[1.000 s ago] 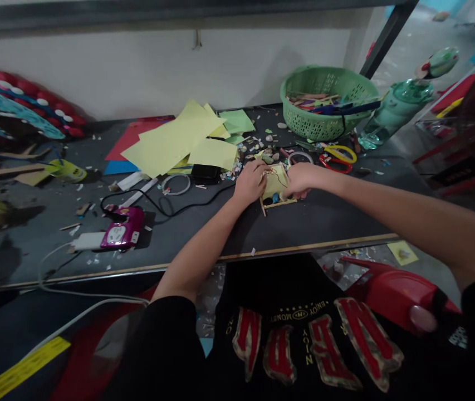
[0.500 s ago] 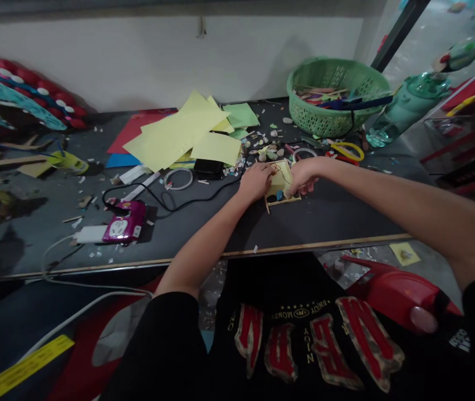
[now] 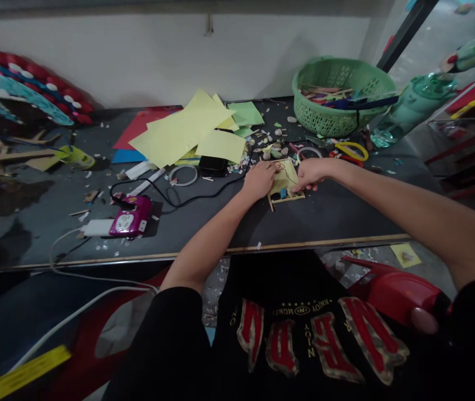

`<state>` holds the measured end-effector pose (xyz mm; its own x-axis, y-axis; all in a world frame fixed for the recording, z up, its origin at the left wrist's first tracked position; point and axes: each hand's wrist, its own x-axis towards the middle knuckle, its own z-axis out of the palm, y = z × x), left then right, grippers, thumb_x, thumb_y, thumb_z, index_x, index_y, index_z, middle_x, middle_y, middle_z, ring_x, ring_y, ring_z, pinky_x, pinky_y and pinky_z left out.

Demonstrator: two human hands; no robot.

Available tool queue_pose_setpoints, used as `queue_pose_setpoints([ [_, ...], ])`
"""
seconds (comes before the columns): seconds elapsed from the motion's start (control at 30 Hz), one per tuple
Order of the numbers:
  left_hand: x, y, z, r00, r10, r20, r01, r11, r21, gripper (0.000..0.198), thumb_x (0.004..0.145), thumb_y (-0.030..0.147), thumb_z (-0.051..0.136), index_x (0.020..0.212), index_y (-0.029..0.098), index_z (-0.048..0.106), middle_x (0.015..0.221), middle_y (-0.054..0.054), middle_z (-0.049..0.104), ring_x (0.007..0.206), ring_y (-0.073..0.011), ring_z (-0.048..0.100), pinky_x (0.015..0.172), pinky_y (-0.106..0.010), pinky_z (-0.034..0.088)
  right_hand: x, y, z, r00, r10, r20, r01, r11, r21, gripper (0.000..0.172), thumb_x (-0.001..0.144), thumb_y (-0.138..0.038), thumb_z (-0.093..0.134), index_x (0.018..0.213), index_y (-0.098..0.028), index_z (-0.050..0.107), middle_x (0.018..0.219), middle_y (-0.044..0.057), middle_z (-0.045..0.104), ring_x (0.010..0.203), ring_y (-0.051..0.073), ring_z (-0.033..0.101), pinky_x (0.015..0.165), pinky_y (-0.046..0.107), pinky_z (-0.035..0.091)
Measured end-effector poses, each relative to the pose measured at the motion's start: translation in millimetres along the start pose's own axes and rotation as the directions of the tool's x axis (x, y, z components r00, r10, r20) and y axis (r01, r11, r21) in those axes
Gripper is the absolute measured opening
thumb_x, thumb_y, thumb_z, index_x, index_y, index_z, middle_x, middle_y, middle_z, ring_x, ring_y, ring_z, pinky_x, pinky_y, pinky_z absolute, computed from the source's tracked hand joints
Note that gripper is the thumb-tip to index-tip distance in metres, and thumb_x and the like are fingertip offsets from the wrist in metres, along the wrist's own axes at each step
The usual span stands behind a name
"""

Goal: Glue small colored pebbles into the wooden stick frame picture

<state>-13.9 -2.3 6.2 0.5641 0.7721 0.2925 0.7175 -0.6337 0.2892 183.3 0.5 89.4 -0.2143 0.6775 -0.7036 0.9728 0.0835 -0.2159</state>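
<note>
A small picture frame [image 3: 289, 169] edged with thin sticks lies on the dark table, with a pale yellow panel, brown thread-like lines and a blue pebble [image 3: 283, 193] at its lower edge. My left hand [image 3: 260, 179] curls over its left side, fingertips on the panel, gripping it. Over the right side, my right hand [image 3: 313, 172] points down with its fingers closed together at the lower right corner. Whatever those fingertips pinch is too small to make out. Pebbles [image 3: 277, 153] lie just behind the frame.
A green basket [image 3: 343, 120] of sticks and tools stands at back right, beside a green plastic bottle [image 3: 408, 108]. Yellow-handled scissors [image 3: 352, 149], a tape ring [image 3: 184, 176], paper sheets [image 3: 185, 131] and a purple power adapter [image 3: 132, 214] with cables lie around. Paper scraps litter the table.
The view has shifted slightly, so everything sits a little further right. My right hand's fingers have shifted at the frame's lower right corner; my left hand stays on the left side.
</note>
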Motion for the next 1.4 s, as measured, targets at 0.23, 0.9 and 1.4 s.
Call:
queue_pose_setpoints([
  [0.23,-1,1,-1.6,1.0,0.011,0.006,-0.011,0.999,0.032,0.031,0.095,0.013,0.043,0.113,0.018,0.068,0.124,-0.01,0.067,0.12,-0.0255,0.057,0.1,-0.039,0.046,-2,4,5,0.999,0.036,-0.023,-0.035,0.998,0.051,0.054,0.062,-0.063,0.083,0.052,-0.016,0.059,0.057,0.004,0.062,0.054,0.016,0.062,0.047,0.026,0.038],
  [0.9,-1,-3,-7.2,0.984,-0.148,-0.102,0.153,0.987,0.045,0.026,0.084,0.014,0.054,0.096,0.022,0.075,0.104,-0.007,0.074,0.106,-0.0265,0.062,0.096,-0.044,0.046,0,34,33,0.925,-0.088,-0.37,0.214,0.925,0.313,0.052,0.067,-0.067,0.076,0.06,-0.018,0.059,0.057,0.003,0.061,0.055,0.014,0.058,0.054,0.027,0.042],
  [1.4,2,-13,-10.8,0.996,-0.076,-0.053,0.077,0.997,0.006,0.024,0.084,0.013,0.055,0.093,0.02,0.076,0.103,-0.006,0.075,0.099,-0.0231,0.066,0.091,-0.038,0.049,17,44,31,0.494,-0.115,-0.862,-0.025,0.989,-0.146,0.013,0.079,-0.029,0.068,0.075,-0.019,0.074,0.091,0.012,0.074,0.095,0.033,0.066,0.081,0.046,0.049],
])
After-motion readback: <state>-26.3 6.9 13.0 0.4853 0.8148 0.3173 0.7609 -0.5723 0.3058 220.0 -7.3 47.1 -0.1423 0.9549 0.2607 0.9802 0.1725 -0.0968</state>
